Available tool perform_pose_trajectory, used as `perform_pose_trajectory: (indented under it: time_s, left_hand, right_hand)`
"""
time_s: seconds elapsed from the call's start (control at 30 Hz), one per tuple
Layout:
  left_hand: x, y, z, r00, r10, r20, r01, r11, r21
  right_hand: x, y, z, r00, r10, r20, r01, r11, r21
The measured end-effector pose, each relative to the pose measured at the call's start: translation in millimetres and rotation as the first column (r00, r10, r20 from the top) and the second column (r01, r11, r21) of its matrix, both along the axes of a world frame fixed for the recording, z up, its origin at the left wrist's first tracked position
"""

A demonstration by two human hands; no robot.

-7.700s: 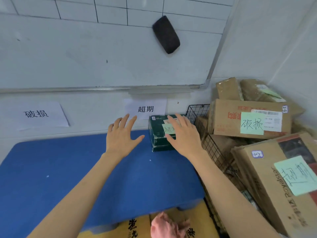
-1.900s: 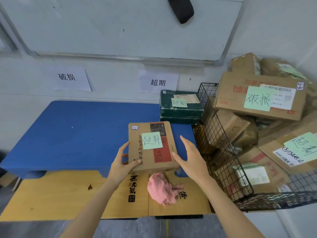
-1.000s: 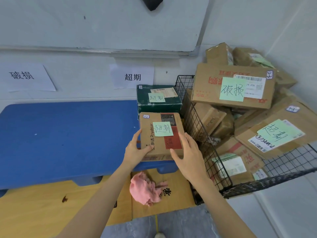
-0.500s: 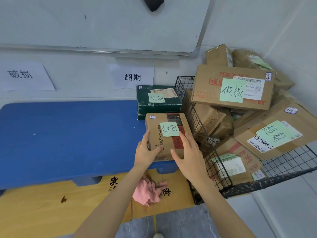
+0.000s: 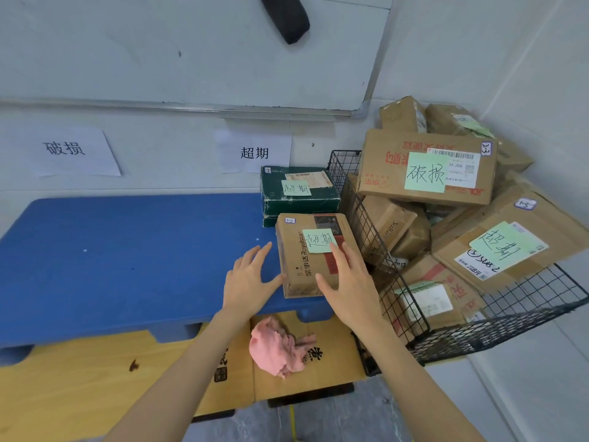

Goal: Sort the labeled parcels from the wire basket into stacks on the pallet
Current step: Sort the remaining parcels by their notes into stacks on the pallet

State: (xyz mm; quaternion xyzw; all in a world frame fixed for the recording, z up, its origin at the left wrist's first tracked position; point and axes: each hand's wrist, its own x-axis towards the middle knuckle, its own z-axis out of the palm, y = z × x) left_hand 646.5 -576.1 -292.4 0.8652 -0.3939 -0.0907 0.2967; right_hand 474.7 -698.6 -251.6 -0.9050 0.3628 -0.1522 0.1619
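Observation:
A brown Royalstar parcel (image 5: 298, 260) with a green note lies on the blue pallet (image 5: 127, 256) at its front right corner, just in front of a dark green parcel (image 5: 299, 199) that carries the same note. My left hand (image 5: 247, 282) is open beside the brown parcel's left front corner, its thumb just touching the corner. My right hand (image 5: 350, 282) rests flat and spread on the parcel's top right side, not gripping. The wire basket (image 5: 510, 317) to the right holds several more labelled cardboard parcels.
Two paper signs hang on the wall, one (image 5: 255, 152) above the green parcel and one (image 5: 65, 148) at the pallet's left end. A pink cloth (image 5: 277, 346) lies on the yellow boards (image 5: 79, 378) under the pallet. A large parcel (image 5: 427, 167) tops the basket heap.
The brown parcel has come down onto the pallet in front of the green one. Both hands have loosened their grip; my left hand has slid off to the parcel's left.

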Motion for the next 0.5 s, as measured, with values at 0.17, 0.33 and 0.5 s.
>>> perform_pose_trajectory:
  time_s: [0.17,0.33,0.5]
  left_hand:
    - [4.2,20.3,24.4,0.977,0.018,0.211,-0.026,0.999,0.038]
    - [2.8,27.7,53.8,0.932,0.005,0.363,-0.015,1.000,0.023]
    - [-10.7,15.9,83.7,0.900,-0.021,0.435,0.027,1.000,-0.006]
  right_hand:
    - [11.5,15.0,20.8,0.998,0.056,-0.007,-0.056,0.995,-0.079]
    - [8.8,19.7,47.4,0.996,0.077,0.036,-0.072,0.990,-0.118]
    - [-11.5,15.2,78.4,0.996,0.042,0.075,-0.028,0.983,-0.182]
